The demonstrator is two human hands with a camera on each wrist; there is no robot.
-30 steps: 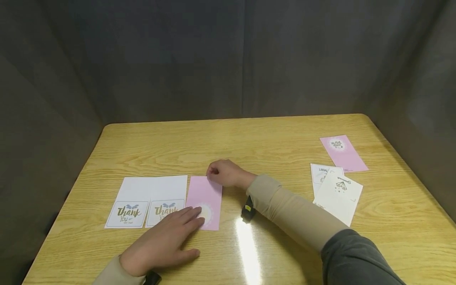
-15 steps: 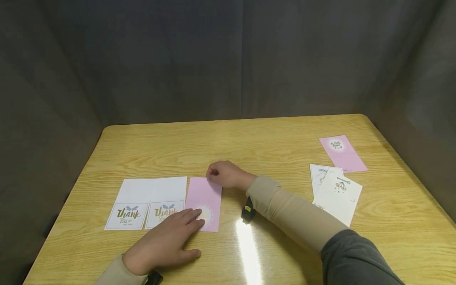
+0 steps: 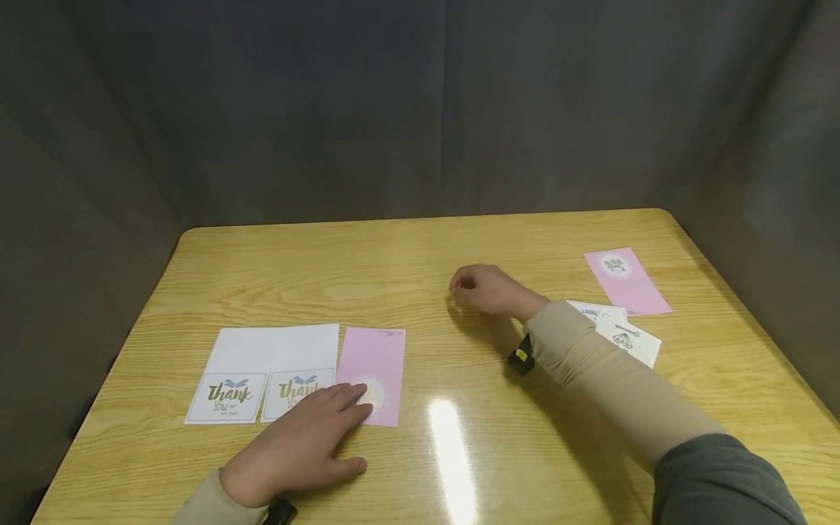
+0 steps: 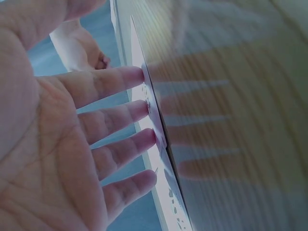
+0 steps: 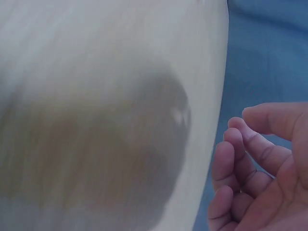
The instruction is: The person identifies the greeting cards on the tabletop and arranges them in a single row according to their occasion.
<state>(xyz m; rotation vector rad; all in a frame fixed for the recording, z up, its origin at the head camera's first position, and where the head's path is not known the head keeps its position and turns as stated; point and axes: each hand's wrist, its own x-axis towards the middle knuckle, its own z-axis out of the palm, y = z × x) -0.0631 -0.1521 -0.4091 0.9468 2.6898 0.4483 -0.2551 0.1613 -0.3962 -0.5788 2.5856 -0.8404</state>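
Observation:
My left hand [image 3: 302, 441] lies with fairly straight fingers across the right thank-you card and the lower left of a pink card [image 3: 375, 356]. In the left wrist view its spread fingertips [image 4: 144, 107] touch the cards' surface. Part of the pink card's pale round design is hidden under the fingers. To the right, my right hand [image 3: 495, 290] hovers over the wood with loosely curled fingers. The right wrist view shows nothing between that hand's thumb and fingers [image 5: 224, 161].
Two white thank-you cards [image 3: 226, 399] lie side by side left of the pink card. A second pink card [image 3: 633, 288] lies at the far right of the wooden table [image 3: 315, 270]. Below it, white printed cards [image 3: 639, 345] overlap, partly hidden behind the right sleeve [image 3: 610, 379].
My right hand has left the pink card's top edge and moved right and farther back, uncovering small print in that corner. My left hand stays on the cards.

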